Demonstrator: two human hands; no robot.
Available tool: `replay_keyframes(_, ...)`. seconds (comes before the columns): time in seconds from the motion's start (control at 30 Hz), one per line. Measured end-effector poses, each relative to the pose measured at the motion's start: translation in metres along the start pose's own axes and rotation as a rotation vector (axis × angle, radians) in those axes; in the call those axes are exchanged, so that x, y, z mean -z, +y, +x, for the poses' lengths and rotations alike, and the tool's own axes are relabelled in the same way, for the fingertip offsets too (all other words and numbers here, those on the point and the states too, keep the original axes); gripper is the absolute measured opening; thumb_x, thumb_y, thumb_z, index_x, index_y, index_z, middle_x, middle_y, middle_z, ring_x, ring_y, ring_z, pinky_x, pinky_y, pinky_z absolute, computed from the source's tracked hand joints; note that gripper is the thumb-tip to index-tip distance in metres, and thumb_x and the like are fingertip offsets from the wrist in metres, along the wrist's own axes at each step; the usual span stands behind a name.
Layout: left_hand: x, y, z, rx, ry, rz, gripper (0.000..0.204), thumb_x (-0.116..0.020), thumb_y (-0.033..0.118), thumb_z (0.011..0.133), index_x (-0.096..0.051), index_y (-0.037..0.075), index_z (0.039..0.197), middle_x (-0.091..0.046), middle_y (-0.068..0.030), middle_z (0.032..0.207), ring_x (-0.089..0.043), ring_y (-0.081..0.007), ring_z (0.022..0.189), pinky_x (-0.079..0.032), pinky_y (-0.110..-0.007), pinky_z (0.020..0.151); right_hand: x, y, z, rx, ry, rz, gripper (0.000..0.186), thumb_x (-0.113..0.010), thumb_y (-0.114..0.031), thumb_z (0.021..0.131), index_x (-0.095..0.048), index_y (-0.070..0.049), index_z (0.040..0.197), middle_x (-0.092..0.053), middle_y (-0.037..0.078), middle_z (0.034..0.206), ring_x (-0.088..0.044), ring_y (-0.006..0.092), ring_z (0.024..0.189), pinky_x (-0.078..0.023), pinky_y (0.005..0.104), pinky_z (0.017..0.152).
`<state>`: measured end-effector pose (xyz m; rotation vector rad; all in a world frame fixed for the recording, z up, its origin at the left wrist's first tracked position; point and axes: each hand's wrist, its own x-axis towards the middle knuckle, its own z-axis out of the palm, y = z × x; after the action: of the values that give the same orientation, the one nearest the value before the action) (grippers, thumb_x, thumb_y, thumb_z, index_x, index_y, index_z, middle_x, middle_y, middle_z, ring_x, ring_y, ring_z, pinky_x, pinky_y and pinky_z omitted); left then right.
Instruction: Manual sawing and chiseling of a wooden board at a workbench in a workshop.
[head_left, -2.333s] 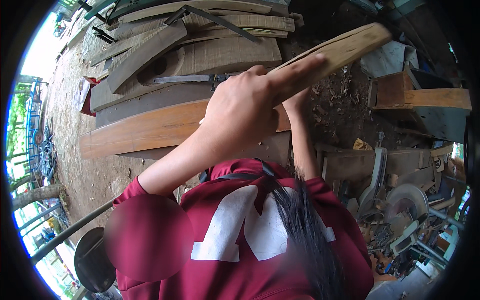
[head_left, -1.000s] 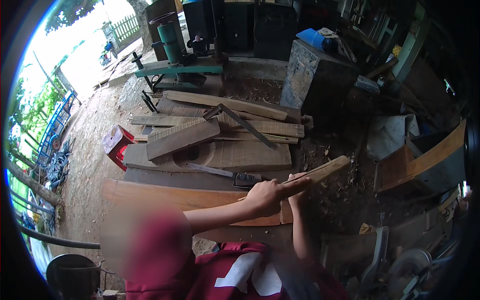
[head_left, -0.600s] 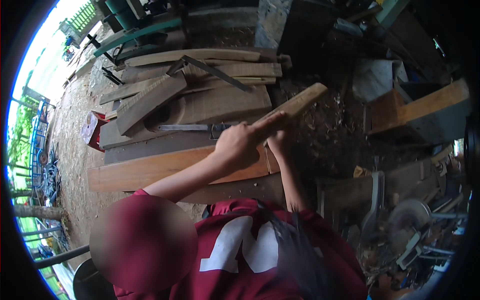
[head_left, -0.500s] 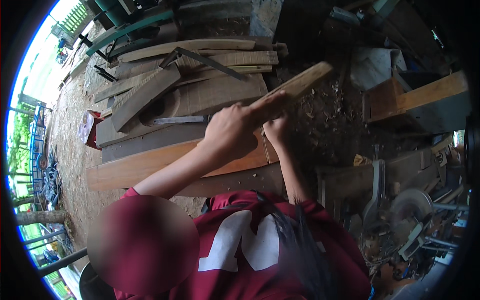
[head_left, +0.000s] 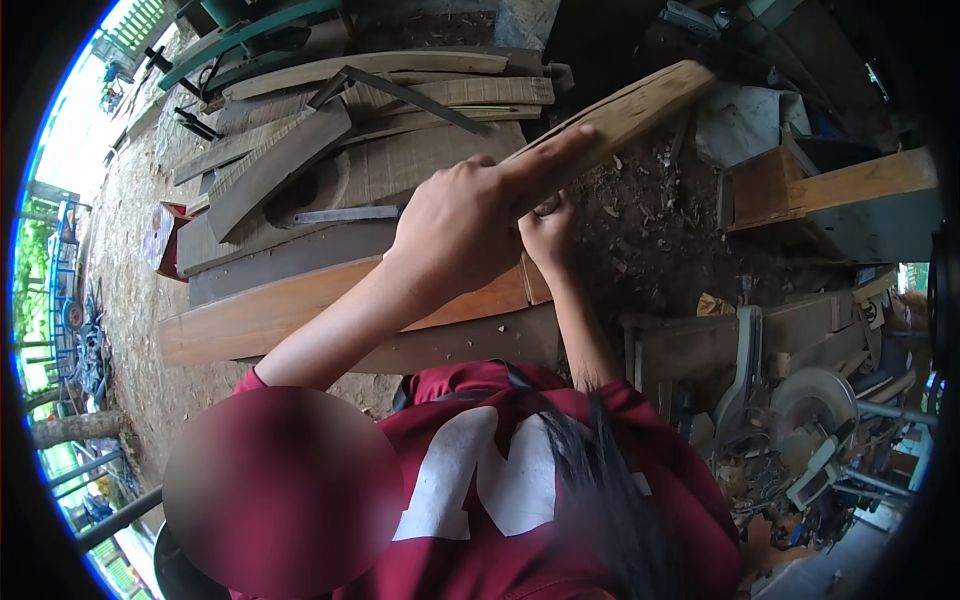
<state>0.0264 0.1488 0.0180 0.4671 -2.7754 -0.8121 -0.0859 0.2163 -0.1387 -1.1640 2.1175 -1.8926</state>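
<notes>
A rough wooden board (head_left: 645, 105) is held up over the workpieces, its far end tilted up to the right. My left hand (head_left: 460, 215) is closed around its near part, the index finger stretched along its face. Beneath the board, close to my left hand, my right hand (head_left: 548, 238) is closed against its lower side; its fingertips are partly hidden. A small round dark thing shows at that hand's fingers, too small to name. Left of my left hand, a flat metal strip (head_left: 345, 214) lies on the planks. Farther off rests an L-shaped metal square (head_left: 410, 98).
Several curved wooden planks (head_left: 420, 175) are stacked ahead, with a varnished orange-brown board (head_left: 270, 315) nearer me. A red box (head_left: 168, 240) stands at their left. On the right are a wooden box-like piece (head_left: 765, 190) and a round disc (head_left: 815, 405) among clutter. Wood scraps litter the dark ground.
The wooden board has risen, its far end swinging up and away to the right. Both my hands have moved slightly up with it, and the view has shifted a little.
</notes>
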Motion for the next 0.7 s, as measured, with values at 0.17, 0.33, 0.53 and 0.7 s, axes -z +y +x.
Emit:
replay_keyframes(0.17, -0.015, -0.007, -0.006, 0.116, -0.243, 0.062, 0.075, -0.052, 0.002, 0.064, -0.029, 0.036, 0.127, -0.055, -0.0167, 0.071, -0.056, -0.0353, 0.067, -0.044, -0.044, 0.056, -0.006, -0.001, 0.002, 0.126, 0.063, -0.159, 0.021, -0.061, -0.010, 0.073, -0.051, 0.000, 0.088, -0.057, 0.012, 0.067, -0.059, 0.0228, 0.064, -0.044, 0.0311, 0.055)
replay_keyframes(0.33, -0.003, 0.001, -0.004, 0.045, -0.100, 0.141, 0.077, -0.052, 0.001, 0.062, -0.030, 0.037, 0.126, -0.055, -0.0161, 0.071, -0.056, -0.0343, 0.068, -0.045, -0.042, 0.057, -0.008, -0.006, 0.006, 0.152, 0.010, -0.085, 0.015, -0.061, -0.007, 0.071, -0.050, 0.002, 0.075, -0.056, 0.010, 0.063, -0.056, 0.0199, 0.059, -0.043, 0.0307, 0.053)
replay_keyframes(0.53, -0.007, 0.001, -0.008, 0.011, 0.015, 0.106, 0.078, -0.051, -0.002, 0.062, -0.032, 0.037, 0.126, -0.055, -0.0144, 0.078, -0.056, -0.0326, 0.066, -0.045, -0.041, 0.056, -0.005, -0.004, 0.007, -0.013, 0.040, 0.015, 0.014, -0.061, -0.008, 0.072, -0.051, 0.001, 0.070, -0.054, 0.009, 0.056, -0.058, 0.0192, 0.058, -0.043, 0.0302, 0.052)
replay_keyframes(0.7, -0.010, -0.005, -0.012, 0.041, -0.063, 0.157, 0.079, -0.049, -0.005, 0.061, -0.032, 0.039, 0.125, -0.054, -0.0130, 0.078, -0.057, -0.0312, 0.066, -0.046, -0.040, 0.056, -0.002, -0.009, 0.004, 0.140, 0.057, -0.031, 0.011, -0.060, -0.008, 0.073, -0.053, 0.002, 0.073, -0.056, 0.010, 0.060, -0.059, 0.0188, 0.062, -0.044, 0.0292, 0.055)
